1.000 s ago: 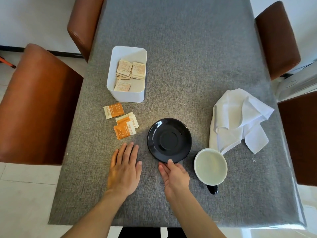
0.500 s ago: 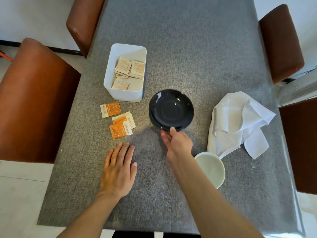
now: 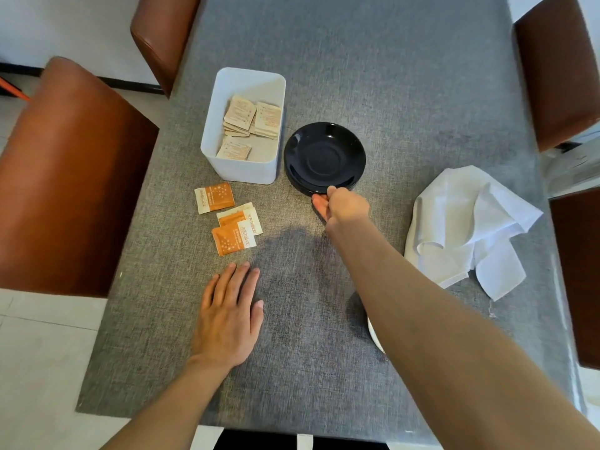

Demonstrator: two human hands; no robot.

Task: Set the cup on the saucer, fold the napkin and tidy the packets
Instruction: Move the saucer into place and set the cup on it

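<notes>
A black saucer [image 3: 324,157] lies on the grey table just right of the white box. My right hand [image 3: 342,204] pinches the saucer's near rim, thumb on top and fingers beneath. My left hand [image 3: 229,319] rests flat on the cloth, fingers together, holding nothing. Three orange packets [image 3: 232,219] lie loose on the table beyond my left hand. A crumpled white napkin [image 3: 467,228] lies at the right. The white cup [image 3: 374,334] is almost wholly hidden under my right forearm; only a sliver of rim shows.
The white box [image 3: 243,125] holds several pale packets. Brown leather chairs stand along the left [image 3: 65,177] and right [image 3: 558,69] sides of the table [image 3: 373,60]. The table's near edge is close to my body.
My right hand has carried the saucer away from me, from beside the cup to next to the white box. The left hand has stayed flat in place. My arm now covers the cup.
</notes>
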